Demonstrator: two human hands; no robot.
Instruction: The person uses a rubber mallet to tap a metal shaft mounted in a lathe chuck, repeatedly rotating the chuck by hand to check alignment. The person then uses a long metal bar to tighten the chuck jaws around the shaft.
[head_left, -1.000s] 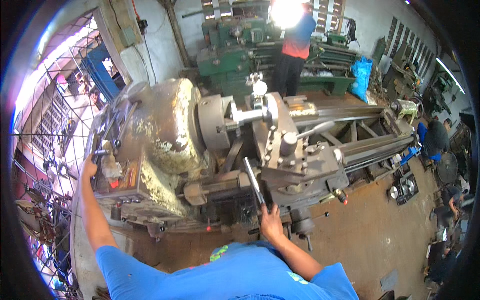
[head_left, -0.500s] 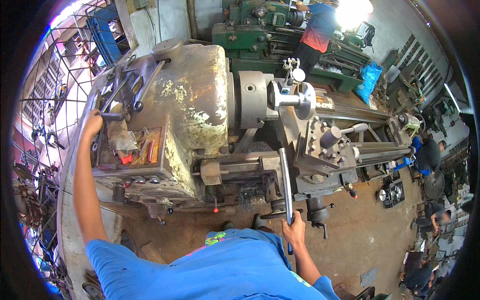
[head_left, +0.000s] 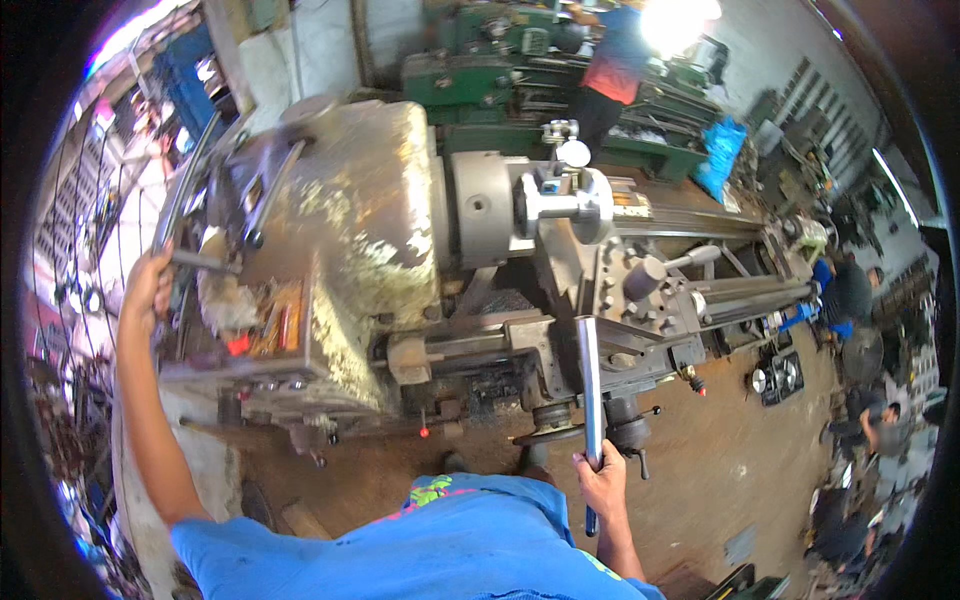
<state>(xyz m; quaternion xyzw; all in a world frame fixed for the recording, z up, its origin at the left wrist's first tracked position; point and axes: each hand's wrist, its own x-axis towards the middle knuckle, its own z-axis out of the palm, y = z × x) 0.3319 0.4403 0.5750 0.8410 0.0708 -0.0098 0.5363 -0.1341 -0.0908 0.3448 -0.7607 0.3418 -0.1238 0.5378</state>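
My left hand point(head_left: 148, 285) is closed around a T-shaped chuck key point(head_left: 205, 262), its long bar rising past my fingers beside the headstock top. In my right hand point(head_left: 603, 480) is a long chrome tube point(head_left: 590, 375), held near its lower end and pointing up toward the lathe carriage. The lathe chuck point(head_left: 482, 205) carries a shiny flanged metal part point(head_left: 555, 205). A round white dial gauge point(head_left: 573, 153) stands just behind that part.
The worn headstock point(head_left: 370, 200) has a tray of small tools point(head_left: 285, 315). A tool post point(head_left: 645, 280) with a lever sits on the carriage. Behind it are a green lathe point(head_left: 460, 90), a person in a blue-and-red shirt point(head_left: 612, 70) and a blue bag point(head_left: 720, 155). Several people are at far right.
My left hand has drawn the chuck key left and down, raising its bar more upright. My right hand and the chrome tube have shifted slightly down and right. The whole view has also shifted.
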